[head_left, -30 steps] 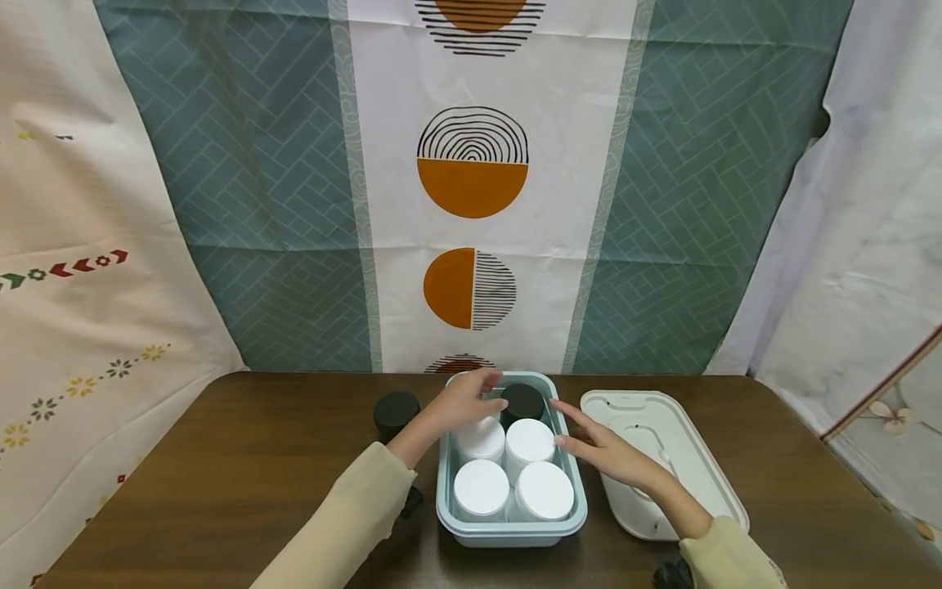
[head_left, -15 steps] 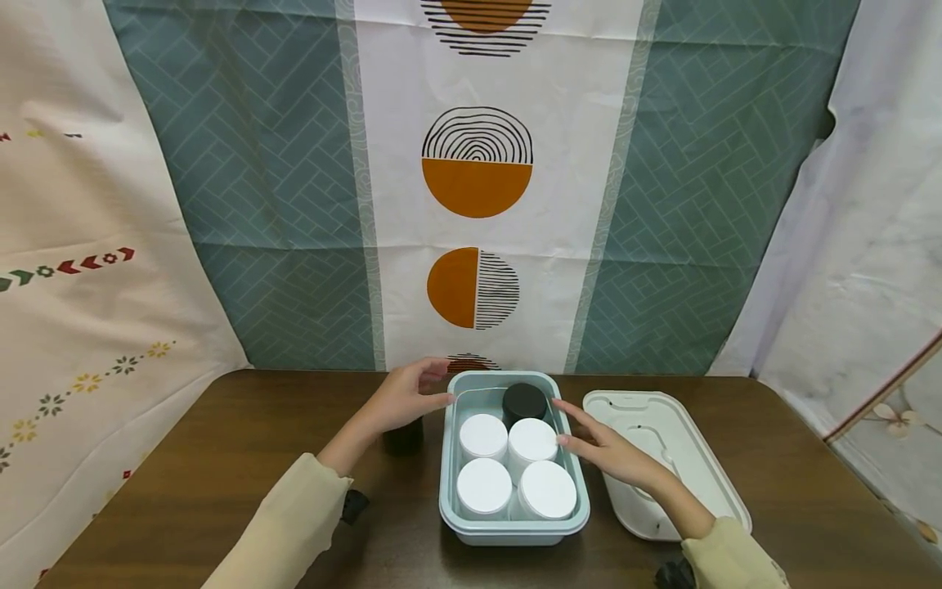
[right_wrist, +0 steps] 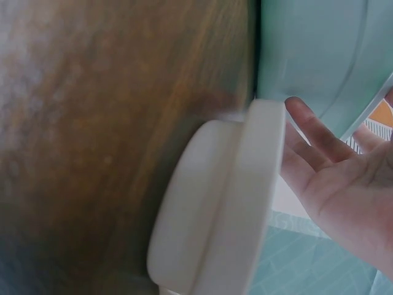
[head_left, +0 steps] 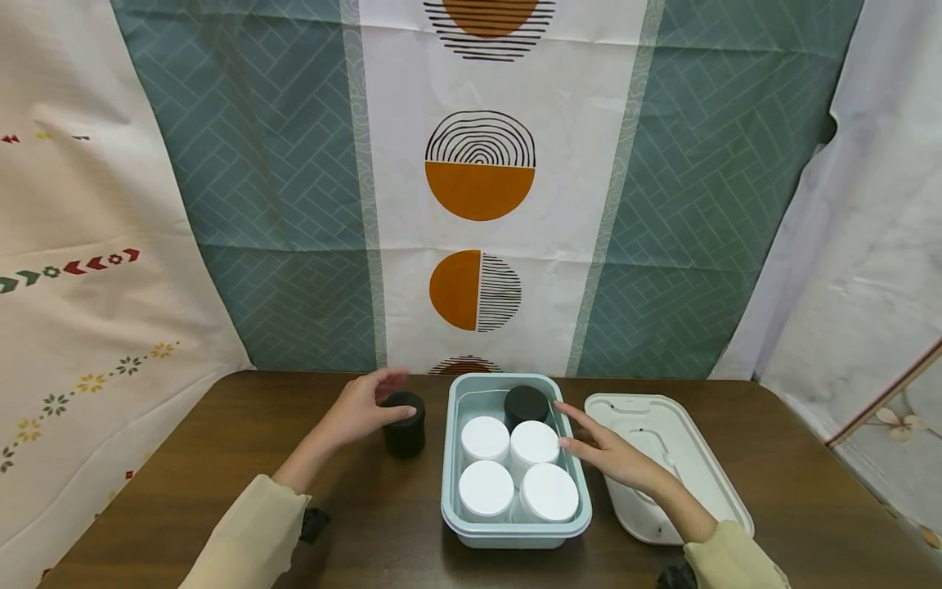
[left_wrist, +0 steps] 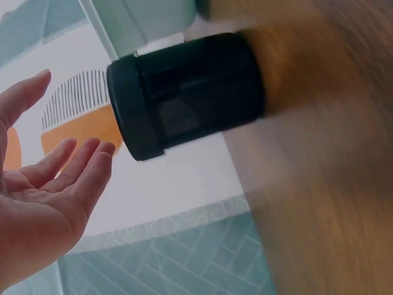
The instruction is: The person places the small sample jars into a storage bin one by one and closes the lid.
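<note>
My left hand (head_left: 364,407) hovers at the black lidded jar (head_left: 406,433), which stands upright on the table left of the light-blue bin. In the left wrist view its fingers are spread and apart from the jar's lid (left_wrist: 129,110). Inside the bin (head_left: 454,409) stand several white-lidded jars (head_left: 486,488) and, in its back right corner, a second black jar (head_left: 526,406). The back left corner of the bin holds no jar. My right hand (head_left: 614,450) lies along the bin's right side, fingertips at the rim, fingers extended and gripping nothing.
A white lid (head_left: 688,446) lies on the brown table (head_left: 294,483) right of the bin, partly under my right forearm. A patterned cloth (head_left: 471,188) hangs behind the table's back edge, with pale cloths at both sides.
My left hand has moved left, out from over the bin's back left part to the black jar on the table. The right hand stays at the bin's rim.
</note>
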`<state>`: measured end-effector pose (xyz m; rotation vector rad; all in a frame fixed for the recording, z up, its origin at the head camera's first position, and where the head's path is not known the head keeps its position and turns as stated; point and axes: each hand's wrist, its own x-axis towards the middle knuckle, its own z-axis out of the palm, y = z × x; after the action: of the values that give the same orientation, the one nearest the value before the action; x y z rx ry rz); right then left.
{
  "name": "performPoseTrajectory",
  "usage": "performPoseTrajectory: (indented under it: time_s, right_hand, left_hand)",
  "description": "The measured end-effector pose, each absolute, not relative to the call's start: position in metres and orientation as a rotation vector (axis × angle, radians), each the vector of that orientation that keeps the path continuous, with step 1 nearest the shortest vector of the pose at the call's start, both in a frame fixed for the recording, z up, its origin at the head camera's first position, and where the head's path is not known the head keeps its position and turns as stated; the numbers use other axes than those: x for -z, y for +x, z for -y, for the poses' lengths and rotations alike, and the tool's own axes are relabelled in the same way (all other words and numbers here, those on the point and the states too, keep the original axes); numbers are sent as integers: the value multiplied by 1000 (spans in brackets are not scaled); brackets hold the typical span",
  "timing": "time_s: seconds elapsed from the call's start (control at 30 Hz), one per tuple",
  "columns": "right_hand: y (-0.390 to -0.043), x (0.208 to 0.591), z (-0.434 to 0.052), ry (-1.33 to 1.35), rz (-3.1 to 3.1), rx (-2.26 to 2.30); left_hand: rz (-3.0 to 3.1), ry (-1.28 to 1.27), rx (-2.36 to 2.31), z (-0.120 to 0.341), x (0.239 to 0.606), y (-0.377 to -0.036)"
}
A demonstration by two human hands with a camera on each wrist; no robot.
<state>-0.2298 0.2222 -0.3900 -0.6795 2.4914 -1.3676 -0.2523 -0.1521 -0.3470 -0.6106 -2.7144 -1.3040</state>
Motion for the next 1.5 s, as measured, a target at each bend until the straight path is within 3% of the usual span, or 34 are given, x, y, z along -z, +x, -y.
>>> performPoseTrajectory:
  time_s: [1.07, 1.5]
  right_hand:
    - [-229, 390, -222, -657, -2486, 1380]
    - [-229, 391, -222, -650, -2491, 1376]
  left_hand:
    - [2808, -495, 1202, 159, 373, -258]
    - [2710, -499, 1162, 156, 341, -255]
